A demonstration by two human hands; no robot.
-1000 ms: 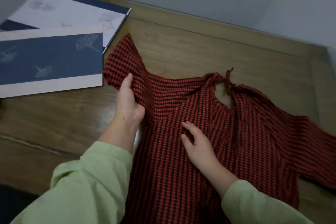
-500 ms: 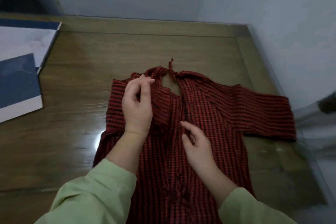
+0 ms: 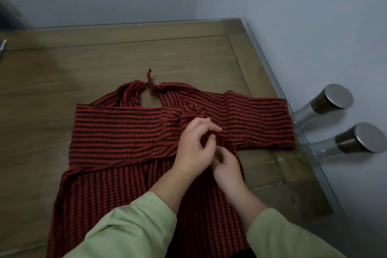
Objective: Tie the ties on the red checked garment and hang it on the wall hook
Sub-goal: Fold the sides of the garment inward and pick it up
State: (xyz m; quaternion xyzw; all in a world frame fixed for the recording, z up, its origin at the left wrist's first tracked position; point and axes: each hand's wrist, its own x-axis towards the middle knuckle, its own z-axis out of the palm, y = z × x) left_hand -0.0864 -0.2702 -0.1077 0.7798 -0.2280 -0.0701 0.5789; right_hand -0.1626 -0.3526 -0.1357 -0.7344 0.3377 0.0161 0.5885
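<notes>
Red checked garment lies flat on the wooden surface, one sleeve folded across its front, neck tie knotted. Left hand curls its fingers above its middle, right hand tucked beneath; whether either pinches cloth cannot be told.

Open tabletop lies left of garment; glass bottles block the right.
</notes>
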